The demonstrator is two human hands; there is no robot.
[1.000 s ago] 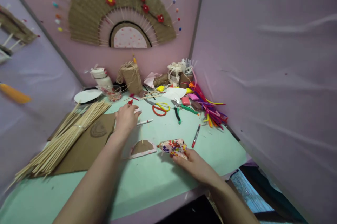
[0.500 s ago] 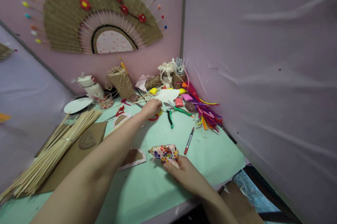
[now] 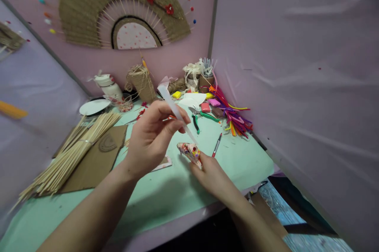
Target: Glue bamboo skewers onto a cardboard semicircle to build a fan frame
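Between the thumb and fingers of my left hand (image 3: 155, 133) is a translucent white stick (image 3: 174, 109), slanting down to the right. Its lower end meets the back of a flower-patterned glue gun (image 3: 190, 152); whether it is inserted is too small to tell. My right hand (image 3: 209, 171) is wrapped round the glue gun's handle, with the nozzle towards the left. Under my left wrist, partly hidden, lies a brown piece with a pink-and-white border (image 3: 166, 164).
Thin wooden sticks (image 3: 72, 151) lie on cardboard (image 3: 114, 157) at the left. Green-handled pliers (image 3: 207, 116), a red pen (image 3: 217, 145) and pipe cleaners (image 3: 233, 115) are at the right. Behind stand a white bottle (image 3: 109, 87) and a twine roll (image 3: 142, 84).
My left hand has come back from the scissors area at the rear, now with the white stick in it. My right hand has tilted and slightly raised the glue gun. The view has shifted.
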